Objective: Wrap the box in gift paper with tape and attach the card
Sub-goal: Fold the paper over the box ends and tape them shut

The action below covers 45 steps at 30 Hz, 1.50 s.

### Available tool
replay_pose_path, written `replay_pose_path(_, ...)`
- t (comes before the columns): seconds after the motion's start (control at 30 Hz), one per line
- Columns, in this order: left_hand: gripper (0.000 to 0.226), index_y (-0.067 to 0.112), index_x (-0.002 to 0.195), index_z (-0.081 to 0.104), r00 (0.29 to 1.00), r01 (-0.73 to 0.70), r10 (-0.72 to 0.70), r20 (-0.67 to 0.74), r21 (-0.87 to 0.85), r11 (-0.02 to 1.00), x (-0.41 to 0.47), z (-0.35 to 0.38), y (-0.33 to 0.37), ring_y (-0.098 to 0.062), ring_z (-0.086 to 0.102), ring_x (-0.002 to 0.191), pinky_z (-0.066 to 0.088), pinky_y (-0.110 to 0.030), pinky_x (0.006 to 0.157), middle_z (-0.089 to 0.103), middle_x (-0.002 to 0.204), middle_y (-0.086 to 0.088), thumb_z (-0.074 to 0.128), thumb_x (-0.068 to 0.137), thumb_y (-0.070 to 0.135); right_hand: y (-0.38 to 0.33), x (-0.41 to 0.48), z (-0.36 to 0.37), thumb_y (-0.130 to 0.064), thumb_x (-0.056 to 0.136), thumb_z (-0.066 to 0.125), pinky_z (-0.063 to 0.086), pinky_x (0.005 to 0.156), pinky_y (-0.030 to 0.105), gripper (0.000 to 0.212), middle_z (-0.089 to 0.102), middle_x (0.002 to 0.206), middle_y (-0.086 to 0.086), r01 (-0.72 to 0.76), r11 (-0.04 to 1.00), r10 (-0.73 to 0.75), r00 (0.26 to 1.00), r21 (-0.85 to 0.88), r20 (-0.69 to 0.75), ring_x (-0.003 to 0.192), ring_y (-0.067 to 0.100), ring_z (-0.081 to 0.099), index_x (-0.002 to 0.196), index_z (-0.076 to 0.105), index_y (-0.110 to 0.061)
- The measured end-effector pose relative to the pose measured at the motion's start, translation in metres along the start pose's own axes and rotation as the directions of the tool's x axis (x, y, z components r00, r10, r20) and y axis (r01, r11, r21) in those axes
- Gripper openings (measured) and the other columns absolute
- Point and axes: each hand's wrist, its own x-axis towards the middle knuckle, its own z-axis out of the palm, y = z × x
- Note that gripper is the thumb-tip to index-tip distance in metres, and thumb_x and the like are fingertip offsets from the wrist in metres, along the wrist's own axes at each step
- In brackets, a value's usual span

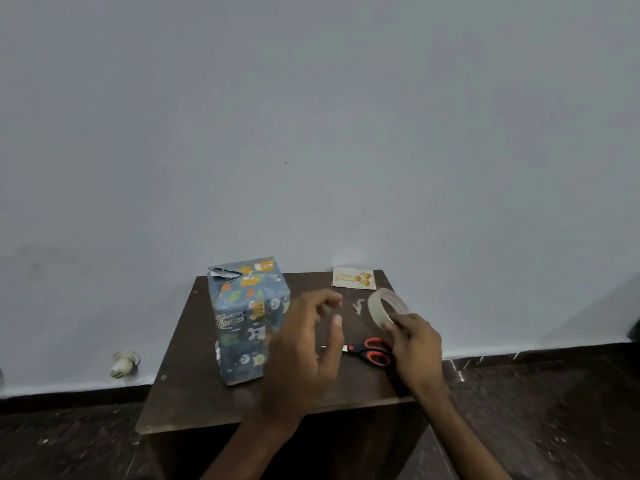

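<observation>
A tall box [247, 317] wrapped in blue animal-print paper stands upright on the left half of a small dark wooden table [194, 386]; a loose paper flap sticks up at its top left corner. My right hand [415, 348] grips a roll of clear tape [387, 306] above the table's right side. My left hand [301, 351] hovers beside the box with fingers loosely spread, holding nothing that I can make out. A white card [354, 277] with gold lettering and balloons lies at the far right corner.
Red-handled scissors [370, 351] lie on the table between my hands. A small crumpled scrap of tape [358, 306] lies near the card. A pale wall stands right behind the table. A small white object [124, 363] sits on the dark floor at left.
</observation>
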Motion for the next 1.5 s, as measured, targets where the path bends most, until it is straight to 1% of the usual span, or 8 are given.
replay_pose_path(0.1, 0.019, 0.037, 0.113, 0.060, 0.897, 0.419, -0.399, 0.192, -0.076, 0.905, -0.005, 0.024, -0.016, -0.009, 0.063, 0.097, 0.046, -0.013, 0.076, 0.065, 0.106, 0.014, 0.055, 0.097, 0.047, -0.012, -0.021, -0.010, -0.003, 0.089, 0.069, 0.051, 0.076, 0.017, 0.015, 0.074, 0.094, -0.001, 0.002, 0.881, -0.014, 1.000, 0.473, 0.022, 0.090, 0.014, 0.070, 0.094, 0.077, -0.016)
replay_pose_path(0.23, 0.042, 0.019, 0.113, 0.071, 0.661, 0.748, -0.574, 0.483, -0.368, 0.552, 0.000, 0.034, -0.022, -0.017, 0.069, 0.107, 0.051, -0.035, 0.097, 0.075, 0.110, -0.004, 0.057, 0.095, 0.054, -0.013, -0.045, -0.010, 0.000, 0.086, 0.069, 0.054, 0.091, 0.029, 0.021, 0.074, 0.107, 0.003, 0.084, 0.803, -0.226, 0.959, 0.591, 0.171, 0.105, 0.022, 0.069, 0.103, 0.077, -0.011)
replay_pose_path(0.43, 0.010, 0.009, 0.103, 0.069, 0.726, 0.679, -0.521, 0.448, -0.353, 0.643, -0.005, 0.025, -0.025, -0.018, 0.072, 0.093, 0.055, -0.025, 0.084, 0.077, 0.095, -0.006, 0.063, 0.096, 0.007, -0.025, -0.036, -0.013, -0.017, 0.086, 0.074, 0.058, 0.085, 0.040, 0.011, 0.073, 0.098, -0.005, 0.099, 0.849, -0.222, 0.958, 0.519, 0.181, 0.096, 0.019, 0.069, 0.097, 0.075, -0.017)
replay_pose_path(0.73, 0.012, 0.023, 0.105, 0.070, 0.700, 0.642, -0.493, 0.517, -0.152, 0.752, -0.017, 0.017, -0.036, -0.016, 0.070, 0.094, 0.056, -0.046, 0.090, 0.075, 0.097, 0.004, 0.067, 0.094, 0.021, -0.038, -0.023, -0.006, -0.014, 0.088, 0.074, 0.055, 0.078, 0.032, 0.015, 0.066, 0.104, -0.010, 0.373, 0.868, -0.405, 0.914, 0.328, 0.031, 0.094, 0.015, 0.066, 0.102, 0.072, -0.018)
replay_pose_path(1.0, 0.044, 0.022, 0.102, 0.073, 0.719, 0.628, -0.504, 0.478, -0.137, 0.766, -0.019, 0.021, -0.036, -0.014, 0.071, 0.085, 0.059, -0.041, 0.078, 0.076, 0.091, 0.002, 0.066, 0.078, 0.059, -0.031, -0.024, -0.006, -0.033, 0.094, 0.061, 0.052, 0.079, 0.035, 0.024, 0.066, 0.106, -0.007, 0.595, 0.801, -0.596, 0.803, 0.063, 0.010, 0.101, 0.012, 0.061, 0.102, 0.074, -0.015)
replay_pose_path(1.1, 0.018, 0.019, 0.101, 0.073, 0.734, 0.601, -0.497, 0.463, -0.101, 0.793, -0.020, 0.023, -0.039, -0.008, 0.070, 0.079, 0.058, -0.033, 0.074, 0.075, 0.088, 0.003, 0.072, 0.089, 0.033, -0.031, -0.023, -0.004, -0.025, 0.092, 0.062, 0.052, 0.074, 0.035, 0.014, 0.066, 0.100, -0.008, 0.597, 0.802, -0.597, 0.802, -0.001, -0.010, 0.095, 0.011, 0.060, 0.096, 0.073, -0.017)
replay_pose_path(1.37, 0.010, 0.020, 0.095, 0.071, 0.776, 0.489, -0.485, 0.403, 0.100, 0.866, -0.020, 0.015, -0.036, 0.001, 0.068, 0.076, 0.056, -0.026, 0.069, 0.073, 0.084, 0.009, 0.072, 0.089, 0.029, -0.040, -0.024, -0.007, -0.029, 0.098, 0.051, 0.041, 0.074, 0.028, 0.009, 0.056, 0.093, -0.011, 0.600, 0.773, -0.542, 0.794, -0.206, 0.278, 0.085, 0.010, 0.051, 0.095, 0.057, -0.023)
replay_pose_path(1.5, 0.038, 0.029, 0.115, 0.053, 0.704, 0.365, -0.521, 0.482, 0.384, 0.848, -0.017, 0.004, -0.031, -0.009, 0.063, 0.082, 0.050, -0.030, 0.071, 0.065, 0.090, 0.013, 0.070, 0.082, 0.036, -0.032, -0.015, -0.012, -0.021, 0.097, 0.050, 0.043, 0.079, 0.032, 0.011, 0.050, 0.091, -0.017, 0.539, 0.824, -0.401, 0.773, -0.176, 0.491, 0.087, 0.007, 0.048, 0.089, 0.049, -0.028)
